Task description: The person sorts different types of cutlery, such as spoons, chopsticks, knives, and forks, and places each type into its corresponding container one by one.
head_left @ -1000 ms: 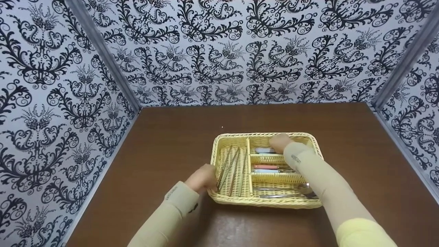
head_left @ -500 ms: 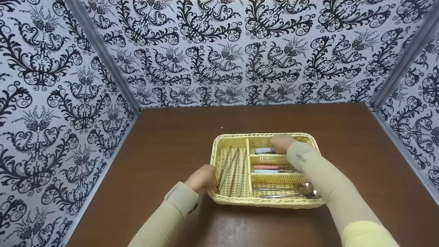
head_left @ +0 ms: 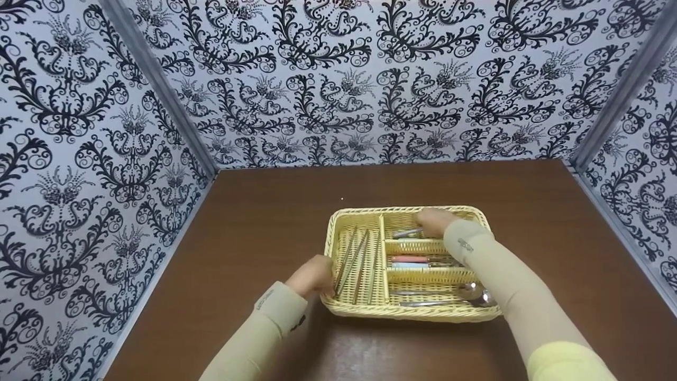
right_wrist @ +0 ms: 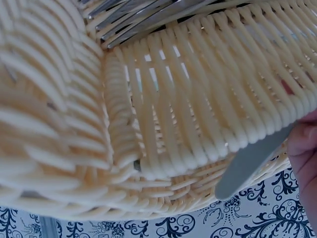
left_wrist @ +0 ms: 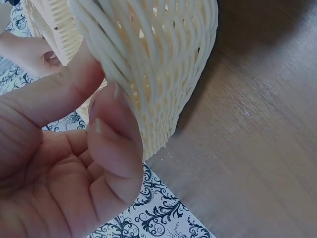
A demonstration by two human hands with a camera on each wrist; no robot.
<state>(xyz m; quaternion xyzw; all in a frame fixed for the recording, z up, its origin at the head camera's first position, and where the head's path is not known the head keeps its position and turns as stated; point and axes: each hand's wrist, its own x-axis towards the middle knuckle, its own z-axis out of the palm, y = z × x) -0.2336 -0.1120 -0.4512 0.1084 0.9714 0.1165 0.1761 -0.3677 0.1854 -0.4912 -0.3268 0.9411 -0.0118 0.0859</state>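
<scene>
A cream wicker cutlery basket (head_left: 412, 313) with compartments sits on the brown table. My left hand (head_left: 313, 274) holds its left wall, thumb inside and fingers outside in the left wrist view. My right hand (head_left: 435, 221) reaches into the back right compartment. In the right wrist view, a table knife's rounded blade (right_wrist: 252, 161) extends from the fingertips (right_wrist: 303, 141), beside a woven divider. A handle (head_left: 407, 233) shows left of that hand in the head view. Much of the right hand's grip is hidden.
Several chopsticks (head_left: 361, 270) lie in the left compartment. The middle right one holds cutlery with pink (head_left: 410, 259) and pale blue handles; fork tines (right_wrist: 143, 20) show in the right wrist view. Spoons (head_left: 469, 290) lie in front. Patterned walls (head_left: 338, 106) surround the table.
The handle beside my right hand has tilted and now looks greyer and narrower. The right hand has shifted slightly. The left hand and basket have stayed in place.
</scene>
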